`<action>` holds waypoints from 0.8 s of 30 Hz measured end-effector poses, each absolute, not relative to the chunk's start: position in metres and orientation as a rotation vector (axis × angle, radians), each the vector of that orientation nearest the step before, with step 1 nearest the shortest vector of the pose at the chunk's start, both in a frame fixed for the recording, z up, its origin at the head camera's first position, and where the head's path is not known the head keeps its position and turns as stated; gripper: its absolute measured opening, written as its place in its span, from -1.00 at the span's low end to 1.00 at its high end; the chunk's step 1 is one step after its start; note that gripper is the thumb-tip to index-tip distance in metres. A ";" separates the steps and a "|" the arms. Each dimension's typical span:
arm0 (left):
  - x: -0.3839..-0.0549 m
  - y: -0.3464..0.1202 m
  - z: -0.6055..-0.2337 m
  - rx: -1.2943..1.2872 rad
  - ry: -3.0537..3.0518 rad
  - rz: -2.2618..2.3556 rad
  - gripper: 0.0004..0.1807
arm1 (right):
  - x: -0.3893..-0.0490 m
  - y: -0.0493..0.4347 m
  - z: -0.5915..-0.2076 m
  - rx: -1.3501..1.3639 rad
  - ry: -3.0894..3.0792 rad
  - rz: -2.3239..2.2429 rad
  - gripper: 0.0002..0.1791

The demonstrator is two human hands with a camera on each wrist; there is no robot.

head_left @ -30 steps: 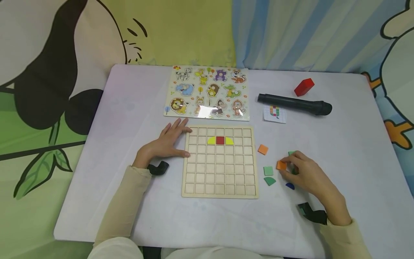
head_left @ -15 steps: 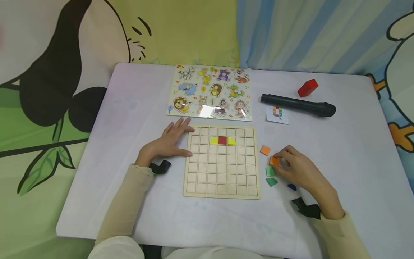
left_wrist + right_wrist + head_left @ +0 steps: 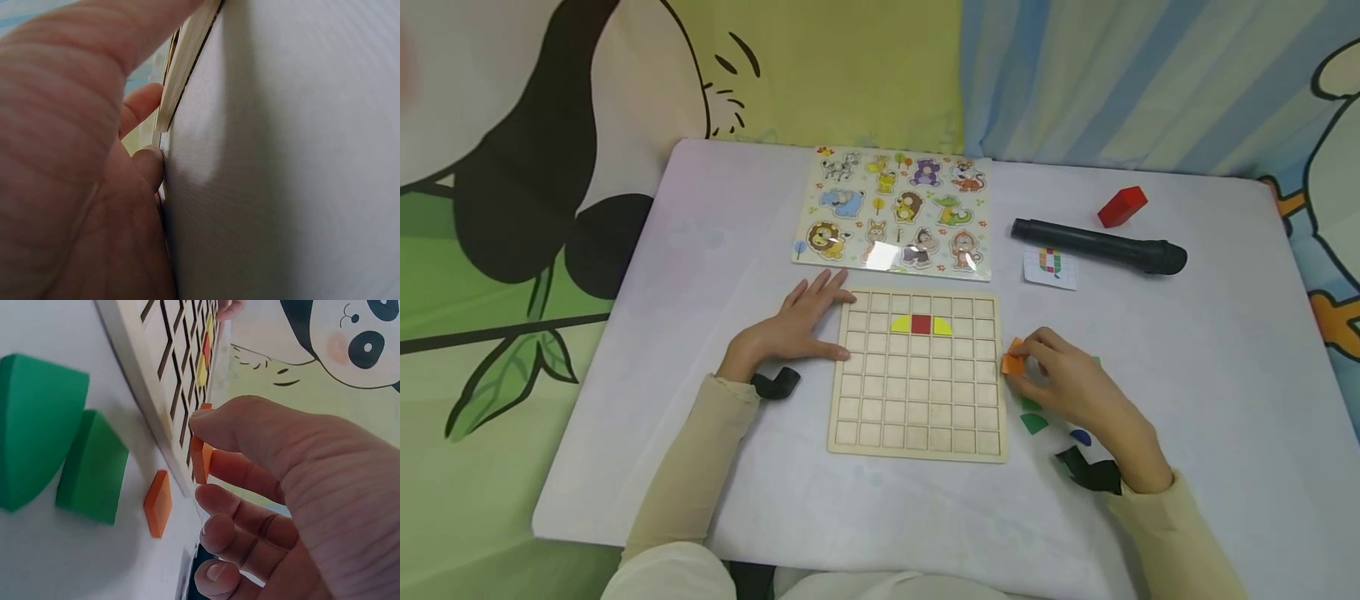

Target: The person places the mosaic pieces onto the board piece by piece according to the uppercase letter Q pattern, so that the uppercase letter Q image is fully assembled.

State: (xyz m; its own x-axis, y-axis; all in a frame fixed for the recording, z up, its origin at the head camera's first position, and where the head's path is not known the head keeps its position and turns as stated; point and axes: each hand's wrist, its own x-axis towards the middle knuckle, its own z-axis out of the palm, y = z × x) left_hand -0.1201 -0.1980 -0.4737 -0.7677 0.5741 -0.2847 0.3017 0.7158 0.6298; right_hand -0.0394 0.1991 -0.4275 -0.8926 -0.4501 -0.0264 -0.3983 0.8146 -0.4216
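Observation:
My right hand [image 3: 1071, 379] pinches an orange square tile [image 3: 200, 459] between thumb and fingers, right at the board's right edge. A second orange tile [image 3: 159, 505] lies on the table just below it. The wooden grid board [image 3: 917, 417] holds a red square [image 3: 921, 324] between two yellow rounded pieces [image 3: 901, 324] in its second row. My left hand [image 3: 797, 325] is spread, its thumb and fingertips against the board's left edge. Near the right hand lie a green quarter-round piece [image 3: 1033, 423], a partly hidden green square [image 3: 94, 469] and a dark blue half-round piece [image 3: 1081, 437].
An animal picture puzzle [image 3: 891, 212] lies behind the board. To its right are a black microphone [image 3: 1097, 246], a small pattern card [image 3: 1051, 268] partly under it and a red block [image 3: 1122, 207]. White cloth covers the table [image 3: 647, 250], with curtains behind.
My right hand has carried the orange tile leftward, from among the loose pieces to the board's right edge. My left hand stays at the board's left edge. The head view has shifted slightly.

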 end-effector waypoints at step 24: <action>-0.120 -0.198 -0.472 0.666 2.452 0.795 -0.06 | -0.064 0.152 -0.430 -0.786 2.770 -0.619 -0.70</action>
State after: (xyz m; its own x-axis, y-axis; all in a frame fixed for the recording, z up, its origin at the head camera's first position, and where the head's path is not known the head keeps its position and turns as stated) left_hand -0.1196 -0.1984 -0.4725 -0.7692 0.5723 -0.2842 0.2968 0.7139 0.6342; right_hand -0.0644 0.1517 -0.4296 -0.8399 -0.5380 -0.0722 -0.4560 0.7716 -0.4436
